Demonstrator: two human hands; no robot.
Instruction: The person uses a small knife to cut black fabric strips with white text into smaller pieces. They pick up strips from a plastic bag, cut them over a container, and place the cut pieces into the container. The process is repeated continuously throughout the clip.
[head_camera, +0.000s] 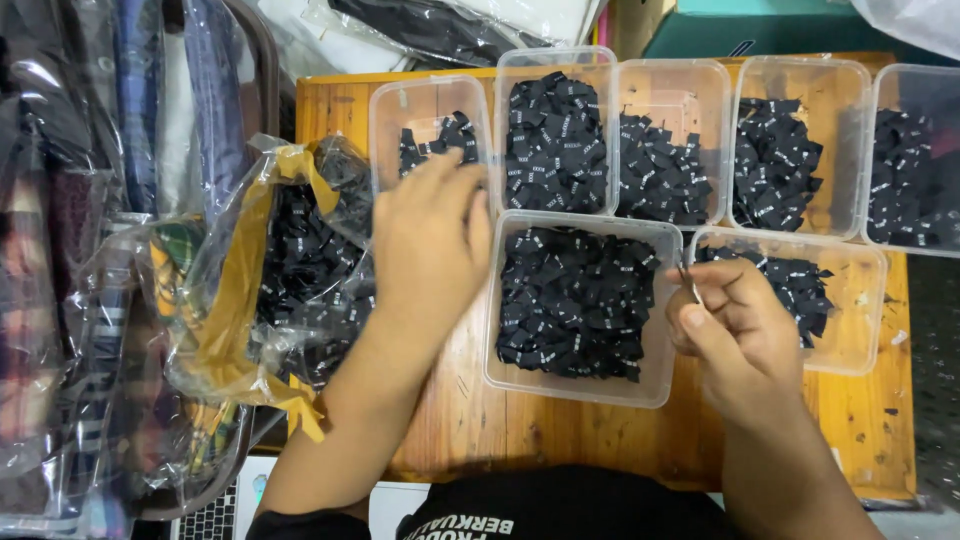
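My left hand (430, 240) reaches forward, palm down, with its fingertips at the near rim of a clear plastic tub (385, 120) that holds a few black fabric labels (440, 135); what the fingers hold is hidden. My right hand (735, 320) is closed on a thin metal tool (688, 280), pinched between thumb and fingers, beside the right wall of a clear tub (660, 385) full of black labels (575, 305). Another part-filled tub (865, 330) lies just behind that hand.
Several more clear tubs (745, 85) of black labels line the back of the wooden table (560, 430). A crumpled plastic bag (290, 260) with yellow tape and more labels lies at the left. Bagged clothing (60, 250) is stacked at the far left. A laptop corner (215, 515) shows below.
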